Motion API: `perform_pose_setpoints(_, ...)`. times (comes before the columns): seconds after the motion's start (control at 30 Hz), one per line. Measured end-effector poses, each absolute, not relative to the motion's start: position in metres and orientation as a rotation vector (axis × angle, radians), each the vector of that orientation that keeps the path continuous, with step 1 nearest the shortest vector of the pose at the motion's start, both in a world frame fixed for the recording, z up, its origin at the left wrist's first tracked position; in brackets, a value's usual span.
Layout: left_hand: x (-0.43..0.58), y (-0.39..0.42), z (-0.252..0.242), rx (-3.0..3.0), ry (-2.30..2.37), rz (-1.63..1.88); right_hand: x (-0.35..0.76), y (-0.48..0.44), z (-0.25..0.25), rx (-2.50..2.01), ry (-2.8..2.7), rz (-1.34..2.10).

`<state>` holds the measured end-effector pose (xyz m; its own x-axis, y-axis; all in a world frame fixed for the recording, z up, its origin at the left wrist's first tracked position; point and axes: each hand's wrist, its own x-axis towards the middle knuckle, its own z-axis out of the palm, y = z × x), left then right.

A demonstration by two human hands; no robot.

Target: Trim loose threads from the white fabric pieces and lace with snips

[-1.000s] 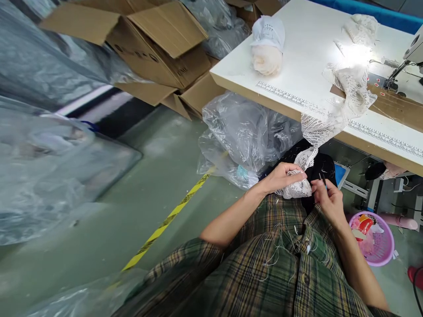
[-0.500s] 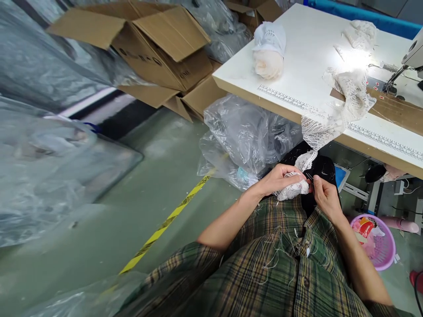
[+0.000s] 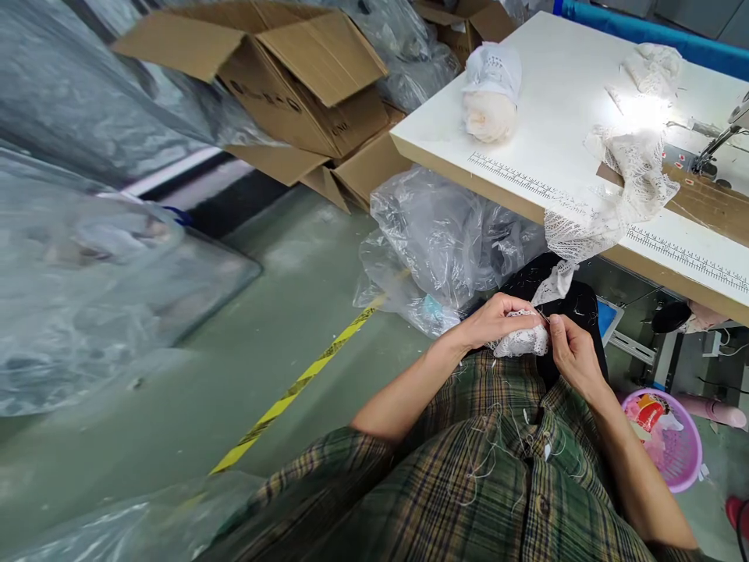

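Note:
Over my lap, my left hand (image 3: 497,321) is closed round a bunched piece of white lace (image 3: 523,342). The lace runs up from my lap onto the table edge, where a wider lace length (image 3: 629,191) lies towards the sewing machine (image 3: 711,152). Close beside it, my right hand (image 3: 576,351) pinches a thin, dark, pointed tool (image 3: 544,316) with its tip at the lace by my left fingers. The tool is too small to name, and my fingers hide part of it.
A white sewing table (image 3: 562,109) with printed rulers bears a wrapped roll (image 3: 491,94). Left of it are an open cardboard box (image 3: 304,86) and clear plastic bags (image 3: 438,234). A pink basket (image 3: 693,453) with scraps stands at the lower right. Yellow-black tape (image 3: 298,386) crosses the floor.
The view has shifted slightly, so the table and box sit further right. The lace between my hands and the table edge hangs differently. Both hands keep their hold, nearly in place.

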<state>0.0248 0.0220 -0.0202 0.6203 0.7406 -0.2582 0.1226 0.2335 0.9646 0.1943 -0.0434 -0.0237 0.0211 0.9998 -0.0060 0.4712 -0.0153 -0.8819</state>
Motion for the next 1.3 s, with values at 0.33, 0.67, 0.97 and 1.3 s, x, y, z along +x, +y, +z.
perform_pose_setpoints(0.33, 0.024, 0.017, -0.018, 1.425, 0.759, 0.455, 0.189, -0.054, -0.033, -1.477, -1.362, 1.124)
perform_pose_setpoints(0.67, 0.022, 0.04, -0.055, 1.929, 1.084, 0.527, 0.244, -0.078, -0.029, -1.495, -0.912, 1.332)
perform_pose_setpoints(0.97, 0.028, 0.03, -0.059, 1.875, 1.005, 0.498, 0.249, -0.037, -0.042, -1.566, -1.051, 0.918)
perform_pose_setpoints(1.3, 0.022, 0.015, 0.005, 1.829, 0.698, 0.687, 0.21, -0.032, -0.024, -1.263, -1.243, 1.321)
